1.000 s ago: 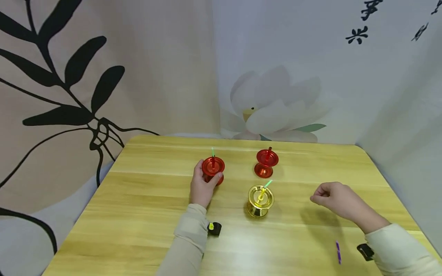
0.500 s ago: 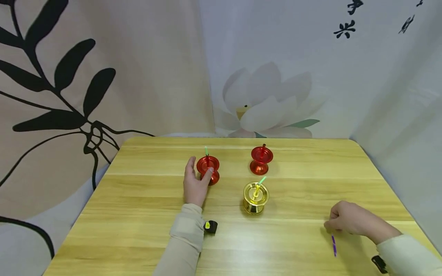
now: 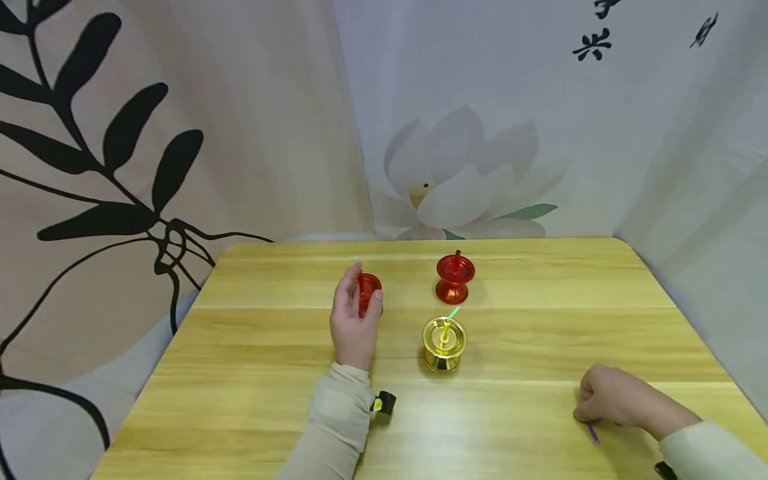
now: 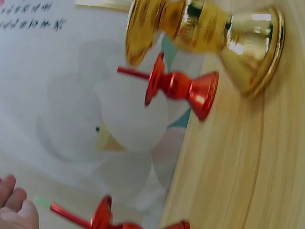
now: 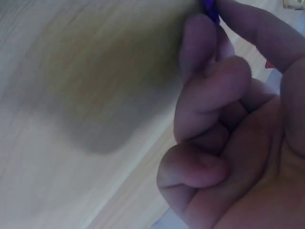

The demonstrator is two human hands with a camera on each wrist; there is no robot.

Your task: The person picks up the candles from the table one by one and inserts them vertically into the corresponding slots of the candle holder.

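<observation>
Two hands worked the table [image 3: 240,347]: the left hand [image 3: 353,320] curled round a red holder [image 3: 369,291] at centre frame, while the right hand [image 3: 618,400] pinched a purple stick [image 3: 593,433] at lower right.

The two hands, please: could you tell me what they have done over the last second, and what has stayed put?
The right hand dropped from mid-air toward the near table edge and now pinches the purple stick. The left hand loosened, then closed its grip again on the left red holder, now tipped. The other red holder and the gold holder have not moved.
</observation>
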